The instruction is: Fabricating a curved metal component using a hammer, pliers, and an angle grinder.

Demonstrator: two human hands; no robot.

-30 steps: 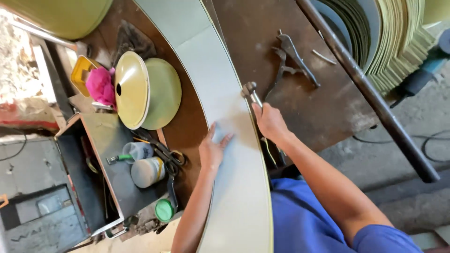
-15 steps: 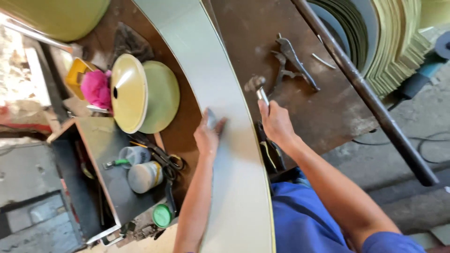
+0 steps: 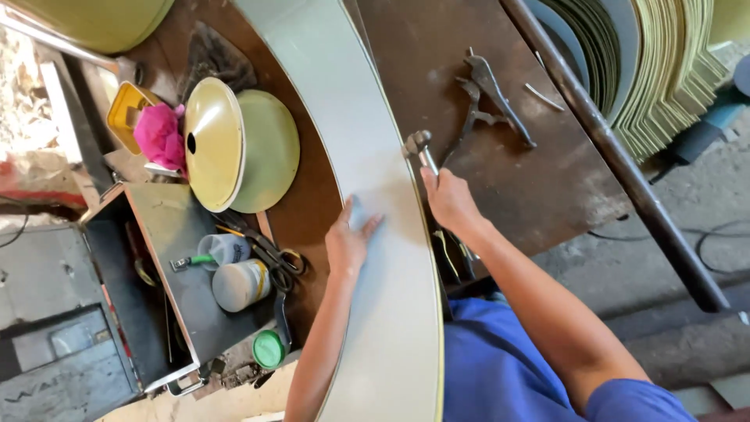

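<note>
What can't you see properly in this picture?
- Hammer: handle hidden inside the right hand, head view.
- Curved metal sheet: both ends cut off by the frame edges.
- Sheet under the left hand: covered by the palm.
- Open metal box: small items too tiny to identify.

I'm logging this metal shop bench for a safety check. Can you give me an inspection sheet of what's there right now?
Surface: brown workbench, stained and worn.
Job's things: long curved grey metal strip across the bench; hammer at its right edge.
Clutter: pliers, two pale green domed lids, pink cloth, open metal box with tubs and scissors.
Hands: left hand flat on the strip; right hand grips the hammer.
Cables: black cable on the floor.
Surroundings: stacked green sheet-metal pieces, dark pipe, concrete floor.
</note>
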